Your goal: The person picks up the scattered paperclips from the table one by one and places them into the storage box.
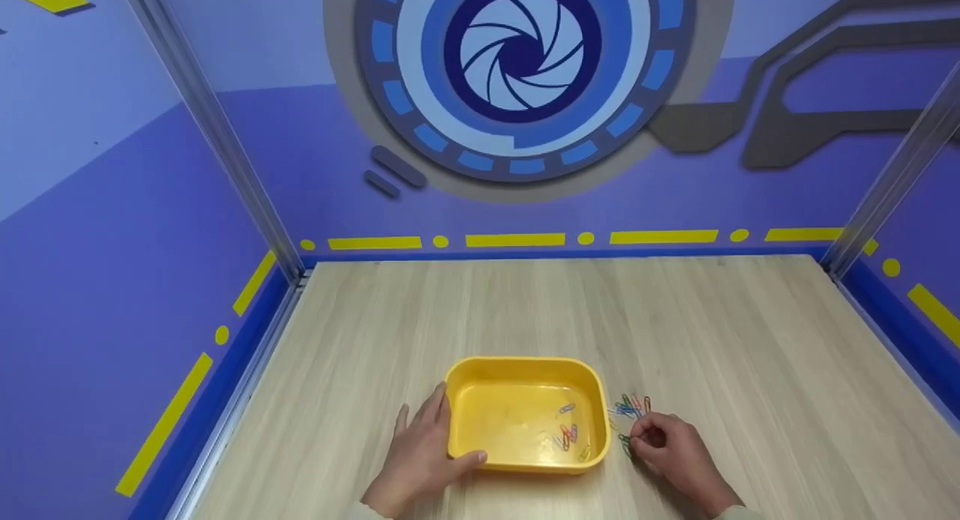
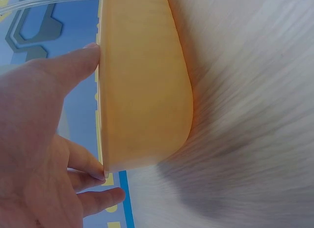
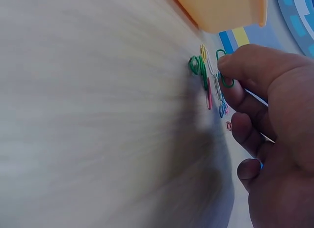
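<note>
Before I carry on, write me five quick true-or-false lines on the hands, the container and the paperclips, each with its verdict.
1. The left hand holds the yellow container at its near left corner. True.
2. The right hand is empty. False: it pinches a green paperclip between thumb and finger.
3. The yellow container is upside down. False: it stands with its open side up.
4. Loose paperclips lie on the table just right of the container. True.
5. No paperclips are inside the container yet. False: several lie toward its right end.
</note>
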`<state>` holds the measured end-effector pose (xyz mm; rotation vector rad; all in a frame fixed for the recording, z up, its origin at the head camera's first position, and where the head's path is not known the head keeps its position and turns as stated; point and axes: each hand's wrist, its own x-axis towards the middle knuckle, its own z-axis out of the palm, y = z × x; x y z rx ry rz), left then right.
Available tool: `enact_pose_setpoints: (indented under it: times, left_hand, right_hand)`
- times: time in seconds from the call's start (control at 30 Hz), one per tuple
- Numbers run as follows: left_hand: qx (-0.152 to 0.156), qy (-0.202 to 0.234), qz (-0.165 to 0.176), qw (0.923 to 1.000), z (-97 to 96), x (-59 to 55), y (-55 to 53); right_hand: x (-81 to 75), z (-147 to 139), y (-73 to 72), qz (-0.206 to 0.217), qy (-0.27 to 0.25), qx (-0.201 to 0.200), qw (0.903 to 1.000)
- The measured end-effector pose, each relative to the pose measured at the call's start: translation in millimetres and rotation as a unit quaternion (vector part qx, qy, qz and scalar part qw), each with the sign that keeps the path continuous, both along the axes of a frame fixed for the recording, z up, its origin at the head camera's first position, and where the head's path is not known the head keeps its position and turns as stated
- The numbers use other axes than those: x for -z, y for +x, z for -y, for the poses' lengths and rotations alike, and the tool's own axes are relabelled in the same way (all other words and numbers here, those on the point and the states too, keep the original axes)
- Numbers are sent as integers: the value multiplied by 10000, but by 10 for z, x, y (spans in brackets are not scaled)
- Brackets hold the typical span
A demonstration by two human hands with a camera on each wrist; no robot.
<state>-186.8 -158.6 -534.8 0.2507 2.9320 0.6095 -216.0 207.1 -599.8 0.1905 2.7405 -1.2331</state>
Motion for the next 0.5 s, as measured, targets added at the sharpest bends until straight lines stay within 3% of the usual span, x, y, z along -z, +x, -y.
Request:
enact_pose_setpoints:
  times: [0.5]
  left_hand:
    - [166,-71,-273,9995,11,9,25]
  right_hand:
    - [-86,7,32,-212,-204,67,9995]
